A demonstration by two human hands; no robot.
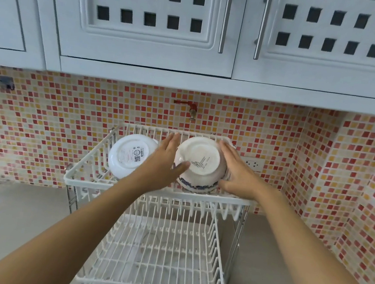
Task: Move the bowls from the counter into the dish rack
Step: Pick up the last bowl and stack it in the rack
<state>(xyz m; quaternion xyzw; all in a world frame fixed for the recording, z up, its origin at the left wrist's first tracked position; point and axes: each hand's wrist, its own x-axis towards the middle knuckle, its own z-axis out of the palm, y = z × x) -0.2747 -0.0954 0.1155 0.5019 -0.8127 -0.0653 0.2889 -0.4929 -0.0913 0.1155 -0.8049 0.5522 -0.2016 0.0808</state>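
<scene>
While the lower tier of the dish rack (159, 250) on the grey tabletop (12, 216) holds nothing, both hands reach the upper tier. Left hand (163, 160) and right hand (236, 172) clasp the patterned bowl (199, 164) between spread fingers, upside down. Left of it a white bowl (129, 155) leans inverted.

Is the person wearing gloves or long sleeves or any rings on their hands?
No gloves. The left hand and right hand are both bare, and both forearms are bare all the way to the picture's bottom edge, so no sleeves show. No rings, watch or bracelet can be seen on either hand or wrist.
</scene>
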